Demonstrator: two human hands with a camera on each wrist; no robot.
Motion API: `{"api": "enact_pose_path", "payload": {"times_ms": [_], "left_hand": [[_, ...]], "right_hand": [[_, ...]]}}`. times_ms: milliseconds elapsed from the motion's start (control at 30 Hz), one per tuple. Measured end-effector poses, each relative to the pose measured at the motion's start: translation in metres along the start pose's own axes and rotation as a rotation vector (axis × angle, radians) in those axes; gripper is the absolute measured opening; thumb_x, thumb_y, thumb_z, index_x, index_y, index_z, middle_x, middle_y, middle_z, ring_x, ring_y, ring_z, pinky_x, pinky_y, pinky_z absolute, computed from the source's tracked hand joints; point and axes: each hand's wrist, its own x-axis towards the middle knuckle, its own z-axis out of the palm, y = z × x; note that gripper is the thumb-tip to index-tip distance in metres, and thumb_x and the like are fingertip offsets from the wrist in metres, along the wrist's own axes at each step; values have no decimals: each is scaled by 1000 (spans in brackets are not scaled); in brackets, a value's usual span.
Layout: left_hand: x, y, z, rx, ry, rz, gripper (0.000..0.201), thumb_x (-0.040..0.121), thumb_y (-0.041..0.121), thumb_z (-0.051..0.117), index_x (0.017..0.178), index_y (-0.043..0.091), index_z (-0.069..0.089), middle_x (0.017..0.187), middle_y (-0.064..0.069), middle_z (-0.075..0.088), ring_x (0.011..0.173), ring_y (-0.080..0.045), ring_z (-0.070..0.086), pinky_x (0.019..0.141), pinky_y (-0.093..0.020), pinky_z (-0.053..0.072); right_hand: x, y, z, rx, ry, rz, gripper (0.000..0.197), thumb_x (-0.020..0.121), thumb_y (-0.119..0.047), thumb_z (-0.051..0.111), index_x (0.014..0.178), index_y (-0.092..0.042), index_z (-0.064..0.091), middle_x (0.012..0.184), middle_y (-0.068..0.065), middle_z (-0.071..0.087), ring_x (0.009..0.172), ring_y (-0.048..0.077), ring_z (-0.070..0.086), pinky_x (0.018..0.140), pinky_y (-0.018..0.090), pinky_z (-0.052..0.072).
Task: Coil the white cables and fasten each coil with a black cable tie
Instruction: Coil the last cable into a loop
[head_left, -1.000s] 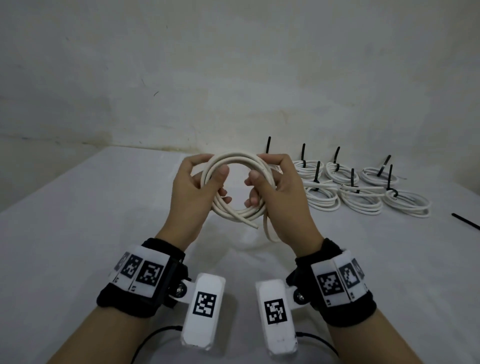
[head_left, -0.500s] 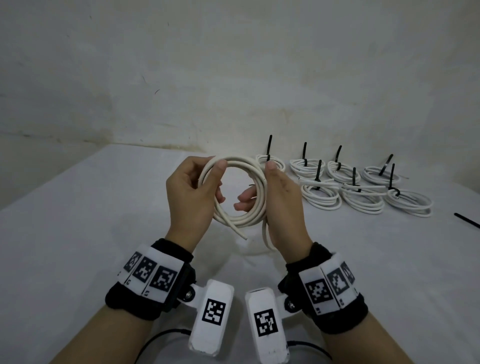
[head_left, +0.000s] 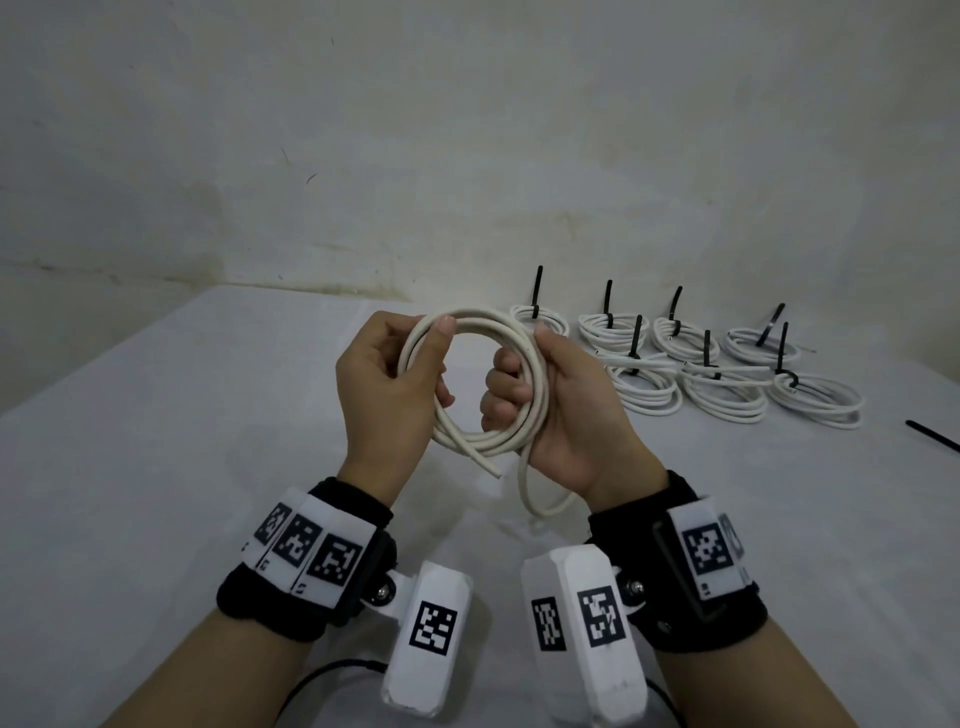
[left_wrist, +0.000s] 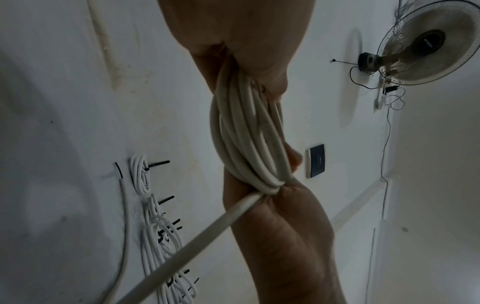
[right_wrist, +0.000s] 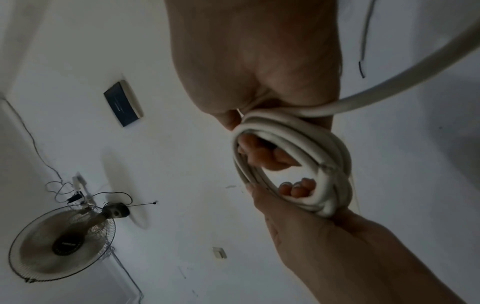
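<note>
left hand (head_left: 384, 395) and right hand (head_left: 566, 410) both clamped on opposite sides of a white cable coil (head_left: 467, 441), held above the tabletop (head_left: 156, 441); tied coils (head_left: 727, 374) behind.

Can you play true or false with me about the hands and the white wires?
1. Both hands hold the same white coil. True: the left hand and the right hand grip opposite sides of it.
2. The held coil already has a black tie on it. False: no tie shows on it, and a loose end hangs out.
3. Tied coils lie on the table to the right. True.
4. The tied coils are red. False: they are white with black ties.
5. A loose black tie lies at the table's far right. True.
</note>
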Motion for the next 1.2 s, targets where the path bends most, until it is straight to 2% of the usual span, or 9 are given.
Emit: {"api": "enact_pose_path", "payload": {"times_ms": [133, 300, 467, 600, 667, 767, 900, 1000, 1200], "left_hand": [[-4, 3, 4, -10, -59, 23, 13, 87, 20, 64, 79, 12, 58, 53, 5, 54, 44, -14, 51, 45, -31, 48], [-3, 9, 1, -32, -263, -62, 30, 85, 38, 52, 94, 10, 60, 66, 2, 60, 55, -13, 58, 57, -35, 53], [4, 1, 1, 48, -406, -671, 69, 89, 64, 21, 95, 10, 63, 74, -3, 65, 65, -16, 63, 58, -29, 54], [-9, 5, 1, 312, -955, -1064, 56, 98, 54, 22, 94, 9, 54, 69, -9, 68, 55, -17, 64, 52, -22, 50], [-17, 3, 5, 171, -960, -1118, 41, 100, 44, 31, 99, 9, 52, 75, -11, 71, 60, -17, 67, 51, -21, 52], [-15, -8, 11, -66, -663, -1037, 23, 97, 16, 50, 113, 1, 57, 83, -9, 73, 68, -13, 70, 57, -18, 55], [-6, -16, 6, -168, -338, -915, 49, 84, 0, 63, 130, -7, 46, 106, -20, 69, 85, -18, 69, 64, -20, 57], [-6, -8, 6, -117, -337, -801, 19, 86, -2, 58, 103, 1, 66, 89, -13, 72, 82, -17, 67, 69, -20, 57], [-5, 5, 6, 74, -201, -337, 12, 91, 9, 56, 85, 2, 64, 65, -8, 67, 58, -15, 64, 59, -26, 55]], "right_hand": [[-3, 0, 4, -27, 45, -43, 61, 93, -63, 32, 54, -16, 41, 39, -5, 26, 32, 8, 24, 40, 20, 30], [-4, 1, 5, -56, 220, -174, 56, 89, -58, 47, 53, -19, 32, 38, -7, 19, 30, 7, 17, 35, 19, 23], [-5, -6, 1, 115, 247, -274, 56, 90, -56, 48, 49, -21, 31, 37, -7, 17, 29, 7, 16, 34, 17, 21], [-3, -5, -1, 201, 233, -337, 58, 91, -57, 45, 48, -21, 31, 35, -7, 16, 27, 6, 17, 34, 17, 20], [-2, -3, 0, 224, 229, -346, 57, 91, -57, 45, 48, -21, 31, 35, -7, 17, 27, 6, 17, 35, 17, 18], [-3, -3, 2, 224, 242, -375, 55, 91, -57, 43, 52, -21, 28, 36, -7, 17, 28, 6, 16, 37, 18, 17], [-1, 1, -1, 239, 280, -423, 53, 90, -57, 44, 56, -21, 27, 37, -7, 17, 29, 7, 17, 37, 18, 20], [1, 4, -2, 264, 306, -437, 54, 90, -57, 44, 54, -20, 29, 38, -7, 18, 30, 7, 18, 36, 18, 23], [2, 4, -5, 271, 315, -435, 54, 90, -58, 44, 55, -20, 30, 39, -7, 18, 31, 7, 18, 37, 17, 23]]}}
